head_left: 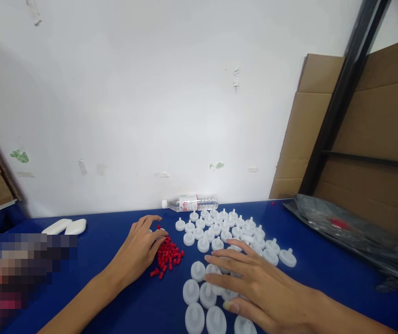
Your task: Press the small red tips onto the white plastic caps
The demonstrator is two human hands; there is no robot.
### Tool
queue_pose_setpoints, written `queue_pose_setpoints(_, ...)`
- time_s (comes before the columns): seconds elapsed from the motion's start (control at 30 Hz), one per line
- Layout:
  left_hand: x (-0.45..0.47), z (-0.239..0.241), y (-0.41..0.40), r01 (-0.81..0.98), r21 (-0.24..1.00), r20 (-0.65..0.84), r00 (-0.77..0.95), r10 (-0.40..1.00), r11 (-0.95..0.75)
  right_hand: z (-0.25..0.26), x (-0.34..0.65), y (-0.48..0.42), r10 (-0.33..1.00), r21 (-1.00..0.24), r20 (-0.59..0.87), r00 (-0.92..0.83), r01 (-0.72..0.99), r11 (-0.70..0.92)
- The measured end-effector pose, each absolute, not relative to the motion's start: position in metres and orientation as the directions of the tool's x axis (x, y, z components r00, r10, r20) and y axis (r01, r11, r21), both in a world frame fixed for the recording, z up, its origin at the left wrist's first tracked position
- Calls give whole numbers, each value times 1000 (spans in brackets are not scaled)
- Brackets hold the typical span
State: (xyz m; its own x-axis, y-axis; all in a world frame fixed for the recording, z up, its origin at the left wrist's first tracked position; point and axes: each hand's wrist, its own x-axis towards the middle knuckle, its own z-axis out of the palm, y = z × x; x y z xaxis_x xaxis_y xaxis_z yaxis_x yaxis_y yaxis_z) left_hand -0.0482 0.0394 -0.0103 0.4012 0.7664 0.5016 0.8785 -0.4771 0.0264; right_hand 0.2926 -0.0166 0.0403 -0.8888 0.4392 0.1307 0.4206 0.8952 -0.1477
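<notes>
Several white round caps (219,232), each with a small stem on top, stand spread over the blue table (317,264). My right hand (257,283) lies flat over the nearer caps, fingers stretched out and apart. A small heap of red plastic bits (168,256) lies left of the caps. My left hand (139,248) rests beside that heap with curled fingers, thumb and forefinger close together at a white cap on the heap's far edge. What the fingertips grip is not clear.
A clear water bottle (192,203) lies on its side against the white wall. Two white oval pieces (65,227) lie at the far left. A dark plastic bag (352,234) and cardboard sheets (376,130) with a black metal frame are on the right.
</notes>
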Motion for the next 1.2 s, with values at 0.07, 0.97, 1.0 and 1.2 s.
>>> queue_pose_setpoints(0.07, -48, -11, 39, 878, 38, 497, 398, 771, -477, 40, 293, -16, 450, -162, 109, -886, 431, 888)
queue_pose_setpoints(0.97, -34, 6, 33, 886, 79, 608, 320, 726, -457, 33, 291, -17, 317, -45, 357, -879, 323, 945)
queue_pose_setpoints(1.0, -33, 7, 31, 882, 76, 614, 326, 719, -465, 33, 291, -17, 310, -36, 364, -878, 319, 947)
queue_pose_setpoints(1.2, -19, 16, 17, 824, 44, 679, 390, 622, -564, 32, 292, -18, 253, 22, 589, -768, 328, 944)
